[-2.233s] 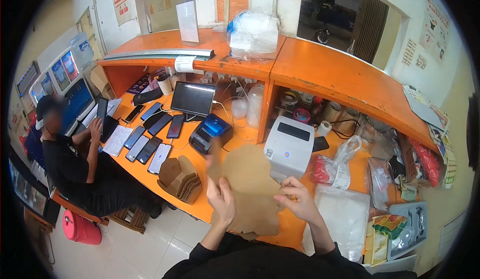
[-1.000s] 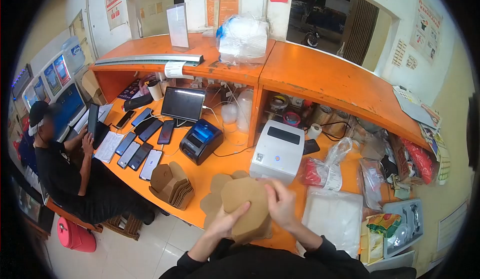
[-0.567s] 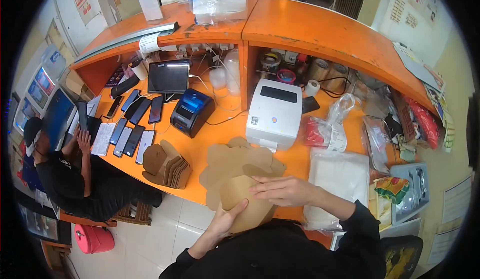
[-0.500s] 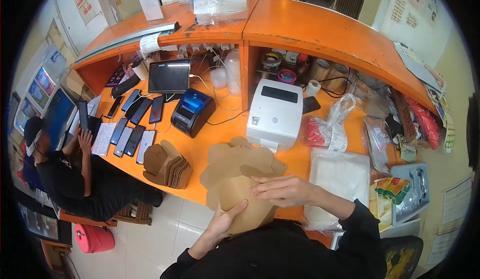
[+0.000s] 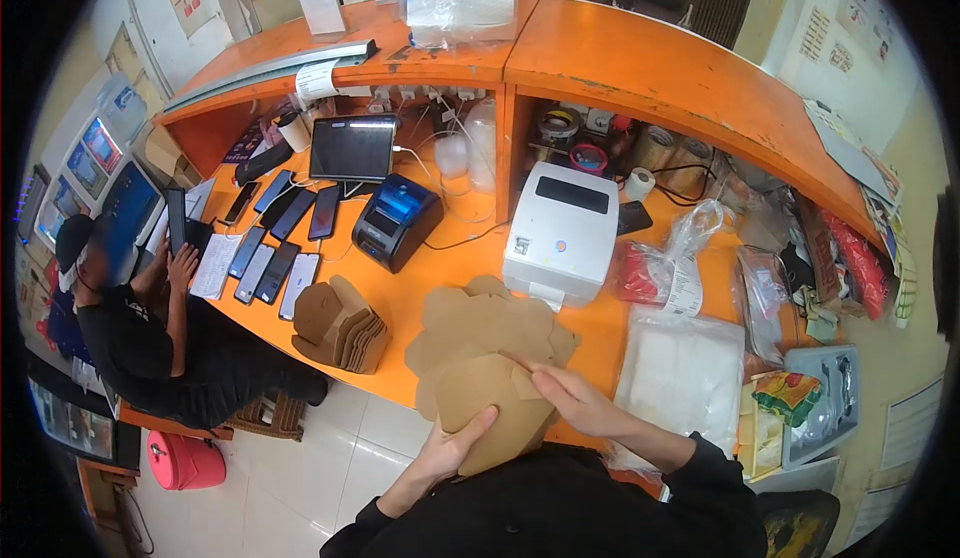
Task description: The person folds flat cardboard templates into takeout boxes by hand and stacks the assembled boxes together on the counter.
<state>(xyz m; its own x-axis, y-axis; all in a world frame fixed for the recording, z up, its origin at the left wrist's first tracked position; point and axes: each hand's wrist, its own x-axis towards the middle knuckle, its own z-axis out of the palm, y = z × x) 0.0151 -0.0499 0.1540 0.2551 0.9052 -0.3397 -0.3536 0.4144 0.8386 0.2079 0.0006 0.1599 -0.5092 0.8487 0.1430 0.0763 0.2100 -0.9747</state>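
Note:
A brown kraft paper food box (image 5: 485,388), partly folded, is held close to my body at the table edge. My left hand (image 5: 450,455) grips its left side, with the thumb on the near wall and the fingers hidden beneath. My right hand (image 5: 578,400) pinches the right-hand flap between thumb and fingers. Just beyond the box lie flat kraft box blanks (image 5: 485,326), overlapping one another. A nested stack of folded kraft boxes (image 5: 345,330) stands to the left on the orange table.
Behind the blanks stand a white label printer (image 5: 562,233) and a black receipt printer (image 5: 397,223). Several phones (image 5: 275,273) and a tablet (image 5: 351,148) lie left. At right are a plastic-wrapped white pack (image 5: 680,373) and a grey tray (image 5: 825,398). A person (image 5: 130,333) sits left.
My right hand has shifted from lying across the box's top edge to pinching its right flap, which now folds inward. My left hand keeps its hold. The view has shifted slightly.

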